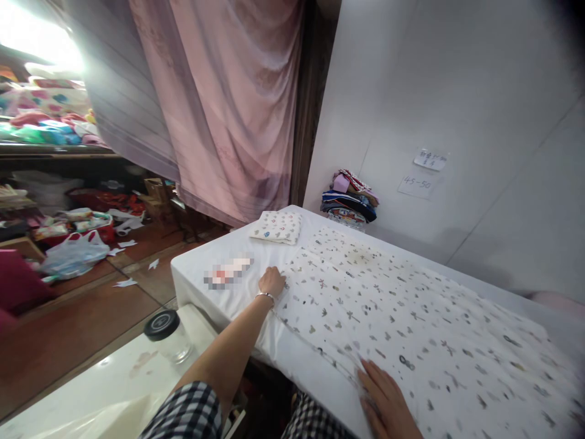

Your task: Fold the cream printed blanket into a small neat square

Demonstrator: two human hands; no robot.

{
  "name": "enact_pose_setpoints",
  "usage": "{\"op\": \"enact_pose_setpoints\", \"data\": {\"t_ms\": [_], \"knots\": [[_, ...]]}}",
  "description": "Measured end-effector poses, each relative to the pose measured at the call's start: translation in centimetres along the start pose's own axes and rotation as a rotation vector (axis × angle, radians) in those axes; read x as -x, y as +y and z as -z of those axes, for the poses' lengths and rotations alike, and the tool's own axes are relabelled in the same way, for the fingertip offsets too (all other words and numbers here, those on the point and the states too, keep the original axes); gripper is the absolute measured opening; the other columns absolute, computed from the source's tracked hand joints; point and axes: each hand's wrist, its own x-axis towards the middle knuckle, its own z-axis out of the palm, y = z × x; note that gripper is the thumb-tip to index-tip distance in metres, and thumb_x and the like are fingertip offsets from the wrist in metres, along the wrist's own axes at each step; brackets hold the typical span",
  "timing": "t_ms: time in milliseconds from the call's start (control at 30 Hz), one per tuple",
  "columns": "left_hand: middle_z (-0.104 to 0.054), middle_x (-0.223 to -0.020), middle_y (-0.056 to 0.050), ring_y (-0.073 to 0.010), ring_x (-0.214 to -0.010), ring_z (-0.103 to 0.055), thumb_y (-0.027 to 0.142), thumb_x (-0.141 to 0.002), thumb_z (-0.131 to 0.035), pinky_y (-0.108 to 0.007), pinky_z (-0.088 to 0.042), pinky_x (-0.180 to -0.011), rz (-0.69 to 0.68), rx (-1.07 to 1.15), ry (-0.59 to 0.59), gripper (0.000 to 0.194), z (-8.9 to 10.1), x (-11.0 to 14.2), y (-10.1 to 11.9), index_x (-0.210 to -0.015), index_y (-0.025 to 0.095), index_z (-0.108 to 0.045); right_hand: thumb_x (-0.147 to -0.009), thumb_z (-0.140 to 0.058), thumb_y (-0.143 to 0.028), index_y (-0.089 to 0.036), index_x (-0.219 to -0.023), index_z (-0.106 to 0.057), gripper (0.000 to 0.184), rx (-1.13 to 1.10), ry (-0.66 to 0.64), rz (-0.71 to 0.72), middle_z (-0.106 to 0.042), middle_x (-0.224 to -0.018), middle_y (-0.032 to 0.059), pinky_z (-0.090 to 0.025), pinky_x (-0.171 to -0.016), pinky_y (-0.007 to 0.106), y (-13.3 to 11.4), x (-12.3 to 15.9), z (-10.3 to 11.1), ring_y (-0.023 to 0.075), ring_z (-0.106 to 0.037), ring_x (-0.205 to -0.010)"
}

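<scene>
While the white fabric sheet with small dark motifs (388,305) lies spread on the white-covered desk (194,259), the bare left hand (272,281) bends over its left edge; whether this grip pinches fabric cannot be determined. The bare right hand (386,399), fingers extended and unclamped, rests along the near edge, presumably keeping it flat. A folded white printed cloth (276,228) sits far left, apparently set aside.

The left forearm (235,341) reaches bare from 7 o'clock, aimed between 1 and 2; its hand (272,281) lies just below centre near 6, knuckles raised and fingers bent. The right hand (388,399), at 5 o'clock, stretches its fingers (378,377) towards 11.
</scene>
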Motion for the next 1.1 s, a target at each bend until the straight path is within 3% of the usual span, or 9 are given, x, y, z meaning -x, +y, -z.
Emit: {"op": "enact_pose_setpoints", "data": {"t_ms": [300,467,567,733,867,1100], "knots": [[-0.055,-0.113,-0.013,-0.0244,-0.102,-0.056,0.028,-0.085,-0.04,-0.033,-0.043,-0.078,0.056,0.052,0.037,0.023,0.1,-0.5,-0.6,-0.103,0.017,-0.047,-0.084,-0.051,-0.034,-0.028,-0.129,-0.045,0.046,-0.003,0.005,0.0,-0.052,-0.128,0.0032,-0.05,-0.087,0.032,-0.1,0.9,0.8,0.0214,-0.053,-0.112],[-0.055,-0.112,-0.014,-0.0242,-0.101,-0.057,0.028,-0.085,-0.038,-0.033,-0.043,-0.076,0.062,0.058,0.043,0.023,-0.1,-0.6,-1.1,-0.103,0.017,-0.046,-0.087,-0.046,-0.033,-0.028,-0.13,-0.044,0.043,0.009,-0.06,-0.098,-0.047,-0.133,0.0024,-0.049,-0.088,0.033,-0.4,1.5,1.4,0.0222,-0.048,-0.117],[-0.055,-0.113,-0.014,-0.0247,-0.1,-0.057,0.027,-0.084,-0.038,-0.034,-0.044,-0.077,0.049,0.045,0.04,0.025,0.1,-0.6,-0.8,-0.105,0.016,-0.046,-0.084,-0.05,-0.035,-0.027,-0.126,-0.049,0.042,0.016,-0.03,-0.024,-0.051,-0.129,0.0033,-0.05,-0.087,0.032,0.1,1.9,1.4,0.0224,-0.051,-0.114],[-0.053,-0.112,-0.016,-0.028,-0.1,-0.056,0.038,-0.082,-0.043,-0.037,-0.044,-0.078,-0.011,0.003,0.031,0.033,0.3,-1.4,0.3,-0.105,0.015,-0.05,-0.082,-0.054,-0.032,-0.026,-0.122,-0.053,0.041,0.051,-0.003,0.061,-0.057,-0.123,0.005,-0.052,-0.083,0.03,1.5,2.6,0.4,0.0217,-0.056,-0.109],[-0.054,-0.111,-0.013,-0.0268,-0.107,-0.051,0.037,-0.082,-0.046,-0.035,-0.042,-0.084,-0.076,-0.027,0.052,0.031,-0.3,-2.7,1.4,-0.104,0.016,-0.053,-0.081,-0.055,-0.032,-0.028,-0.121,-0.053,0.04,0.042,0.036,0.089,-0.06,-0.118,0.0047,-0.053,-0.08,0.028,2.5,3.1,-1.0,0.0202,-0.059,-0.104],[-0.053,-0.114,-0.016,-0.0276,-0.108,-0.05,0.034,-0.082,-0.047,-0.037,-0.042,-0.084,-0.03,-0.036,0.06,0.034,-1.3,-4.4,3.0,-0.107,0.013,-0.054,-0.082,-0.054,-0.034,-0.033,-0.116,-0.056,0.034,0.018,0.059,0.055,-0.063,-0.113,0.0022,-0.052,-0.079,0.027,3.0,3.8,-2.4,0.0185,-0.061,-0.099]]}}
